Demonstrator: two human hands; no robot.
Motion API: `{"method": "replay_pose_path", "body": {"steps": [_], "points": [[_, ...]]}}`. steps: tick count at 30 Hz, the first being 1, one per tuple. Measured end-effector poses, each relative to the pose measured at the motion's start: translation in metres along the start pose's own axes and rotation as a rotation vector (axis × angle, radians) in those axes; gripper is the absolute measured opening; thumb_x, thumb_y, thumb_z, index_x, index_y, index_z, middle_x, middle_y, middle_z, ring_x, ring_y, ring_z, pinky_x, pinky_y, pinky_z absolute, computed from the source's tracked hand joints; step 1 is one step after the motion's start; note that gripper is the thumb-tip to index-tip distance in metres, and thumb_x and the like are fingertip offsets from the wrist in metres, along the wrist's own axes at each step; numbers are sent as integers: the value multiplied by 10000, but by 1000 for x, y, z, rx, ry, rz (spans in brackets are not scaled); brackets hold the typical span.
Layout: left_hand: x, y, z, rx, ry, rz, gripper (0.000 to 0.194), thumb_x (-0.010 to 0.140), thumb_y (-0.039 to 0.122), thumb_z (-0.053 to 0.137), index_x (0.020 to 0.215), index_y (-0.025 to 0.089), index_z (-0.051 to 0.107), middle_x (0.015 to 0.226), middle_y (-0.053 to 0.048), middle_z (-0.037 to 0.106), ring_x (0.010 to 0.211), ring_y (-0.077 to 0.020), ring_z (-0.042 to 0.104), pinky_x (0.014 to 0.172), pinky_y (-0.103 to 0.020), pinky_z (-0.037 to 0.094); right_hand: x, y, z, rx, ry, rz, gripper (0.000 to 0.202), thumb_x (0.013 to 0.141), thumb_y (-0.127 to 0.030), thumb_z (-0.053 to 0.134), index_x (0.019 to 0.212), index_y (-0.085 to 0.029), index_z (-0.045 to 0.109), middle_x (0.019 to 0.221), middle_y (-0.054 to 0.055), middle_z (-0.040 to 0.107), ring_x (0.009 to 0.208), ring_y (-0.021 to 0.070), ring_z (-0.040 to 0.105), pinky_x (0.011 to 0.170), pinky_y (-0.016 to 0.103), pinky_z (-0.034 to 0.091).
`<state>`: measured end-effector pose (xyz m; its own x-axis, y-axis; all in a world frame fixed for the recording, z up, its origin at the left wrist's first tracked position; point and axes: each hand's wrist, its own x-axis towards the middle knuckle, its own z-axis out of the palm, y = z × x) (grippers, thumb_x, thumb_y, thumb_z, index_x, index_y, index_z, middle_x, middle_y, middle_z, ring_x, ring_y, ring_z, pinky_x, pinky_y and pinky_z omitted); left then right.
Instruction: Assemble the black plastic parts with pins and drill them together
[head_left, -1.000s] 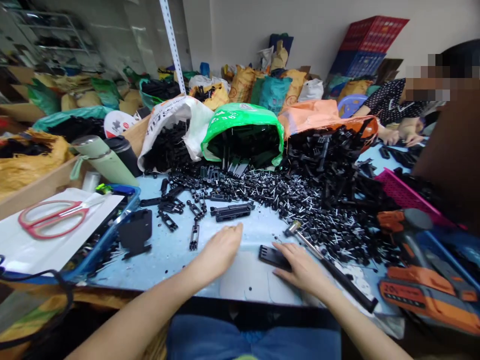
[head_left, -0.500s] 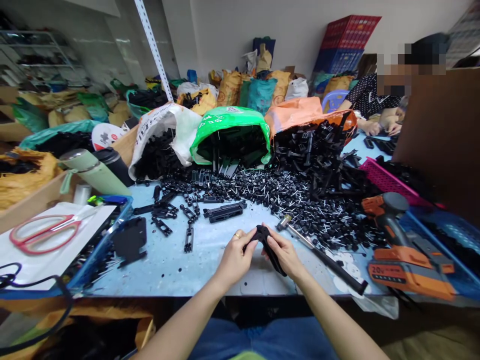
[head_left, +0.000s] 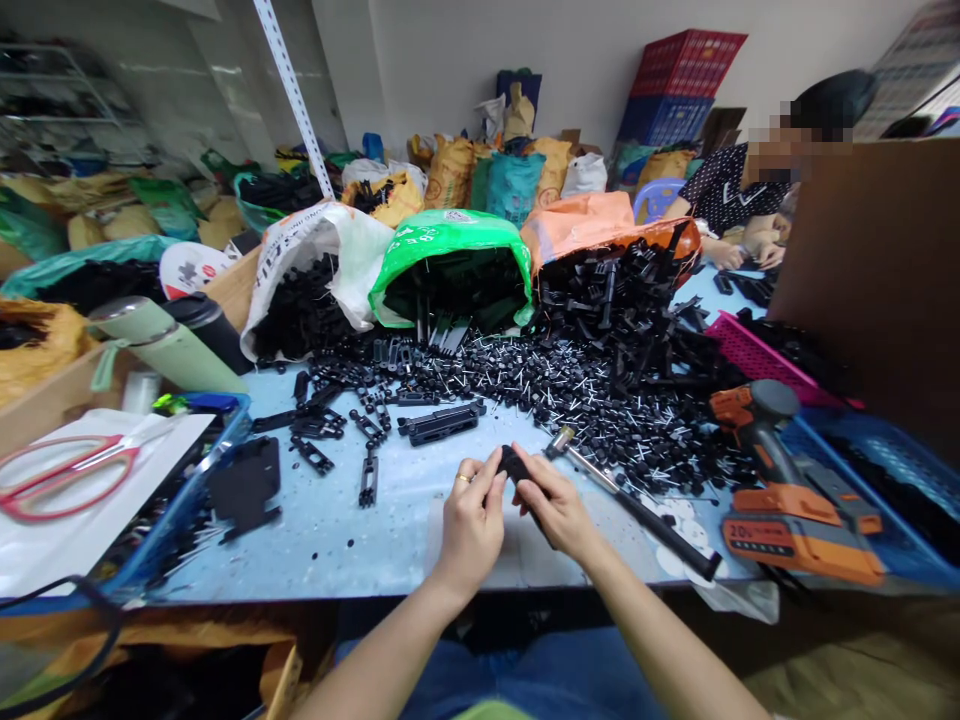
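A black plastic part (head_left: 513, 464) is held between both hands above the near middle of the table. My left hand (head_left: 474, 515), with a ring on one finger, pinches its upper left end. My right hand (head_left: 553, 500) is closed round its right side, and the fingers hide much of the part. Just right of my right hand lies a hammer (head_left: 634, 515) with a black grip. Behind the hands rests a black assembled bracket (head_left: 442, 424). Short black linked pieces (head_left: 368, 476) lie to the left. A heap of black-headed metal screws (head_left: 570, 385) spreads beyond.
White, green (head_left: 450, 232) and orange (head_left: 577, 218) sacks of black parts stand behind the heap. An orange cordless drill (head_left: 799, 520) lies at right. Red scissors (head_left: 67, 475) rest on paper at left, beside a blue basket (head_left: 232, 425). Another person (head_left: 750, 215) works at back right.
My fingers have shifted inward over the black part, covering more of it. The whole scene has slid slightly left as my head turned.
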<state>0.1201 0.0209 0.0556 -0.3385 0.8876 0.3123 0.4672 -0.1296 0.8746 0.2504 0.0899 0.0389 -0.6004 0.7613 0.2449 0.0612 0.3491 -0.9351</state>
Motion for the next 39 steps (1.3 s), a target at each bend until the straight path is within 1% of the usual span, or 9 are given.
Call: {"method": "replay_pose_path", "body": {"steps": [4,10,14,17,21,24,27,34,39], "points": [[0,0,6,-115,133,23,349,922,257,363,1238,203,501,939,-74,511,822,-147,534,729,-274,472,-5,-4,18,-3,105,-52,450,909,-329,416,1355,-335,354,973,51,487,661,116,537,586,279,510],[10,-14,-13,-34,-93,130,315,915,267,383,1179,211,546,940,-69,539,875,-163,535,795,-304,459,-10,7,22,-45,85,-54,469,911,-353,407,1371,-320,323,945,50,507,691,134,539,605,294,509],[-1,-27,-9,123,-80,-26,349,925,251,321,1235,225,479,1019,-80,541,931,-184,554,809,-336,467,-1,15,7,-237,-83,-19,461,911,-386,399,1362,-307,345,1016,57,555,800,157,566,739,328,497],[-5,-36,-7,407,-165,-11,434,888,175,362,1313,256,383,1224,-110,459,1139,-249,456,910,-434,407,27,26,-44,-554,6,11,427,903,-418,397,1305,-279,441,1102,69,571,967,205,537,872,377,433],[10,-36,-11,643,-540,312,455,834,62,395,1213,297,485,1197,-71,507,1197,-249,389,1020,-544,212,86,47,-153,-1060,389,234,434,932,-333,270,1262,-153,486,1180,156,519,1077,262,461,906,426,382],[24,-29,-12,712,-642,387,401,834,39,377,1133,251,541,1019,-70,578,1024,-209,497,971,-463,302,123,58,-219,-1250,239,323,383,863,-187,362,1186,-133,561,1230,195,467,1127,314,394,875,467,377],[29,-22,-8,725,-675,448,425,817,57,421,1189,252,488,1148,-80,542,1104,-235,446,960,-460,297,141,64,-251,-1227,23,275,348,733,-73,472,989,-189,679,1223,127,508,1105,269,430,892,416,378],[20,-28,-10,825,-707,388,263,866,145,428,1102,207,525,887,-73,608,896,-222,532,909,-456,306,140,55,-256,-1232,-147,135,343,791,-133,485,1097,-215,613,1202,78,547,1178,227,409,1020,469,191],[8,-38,-26,843,-660,235,351,865,209,456,1216,214,451,1033,-93,558,944,-234,517,794,-362,386,82,13,-190,-953,-228,-44,418,890,-402,418,1266,-224,471,1140,73,580,1008,202,524,872,328,375]]}}
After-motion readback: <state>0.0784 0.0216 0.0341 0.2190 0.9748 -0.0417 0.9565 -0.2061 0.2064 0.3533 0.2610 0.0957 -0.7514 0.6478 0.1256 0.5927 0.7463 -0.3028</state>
